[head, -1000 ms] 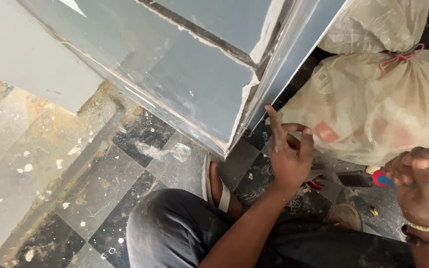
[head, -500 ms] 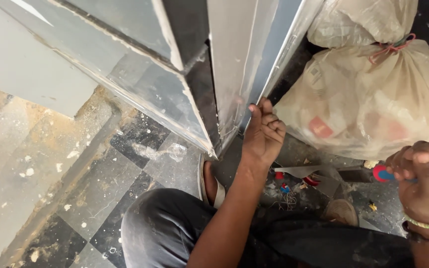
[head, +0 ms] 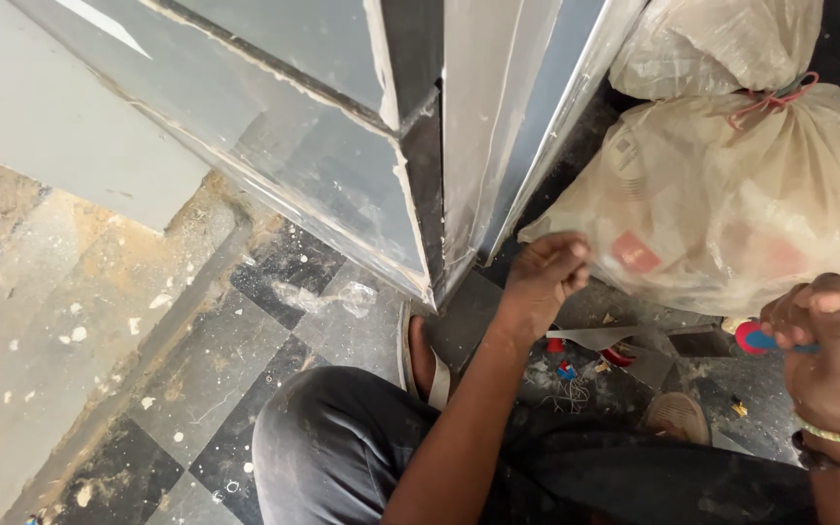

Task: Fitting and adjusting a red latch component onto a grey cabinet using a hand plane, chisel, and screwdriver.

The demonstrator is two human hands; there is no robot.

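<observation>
While crouched: left hand (head: 548, 277) fingers curled at grey panel (head: 483, 146) edge.
Right hand (head: 828, 335): clenched on red-blue tool (head: 765, 338).
Risk: sharp edge could cut fingers.

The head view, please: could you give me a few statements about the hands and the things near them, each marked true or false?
1. The left hand is at the lower edge of the grey metal panel. True.
2. The right hand is empty. False: it grips a red and blue tool.
3. The tied plastic sack lies right of the panel. True.
4. The sack is tied with green wire. False: the tie is pinkish red.
5. The floor is plain white. False: dark and grey, paint-spattered tiles.
</observation>
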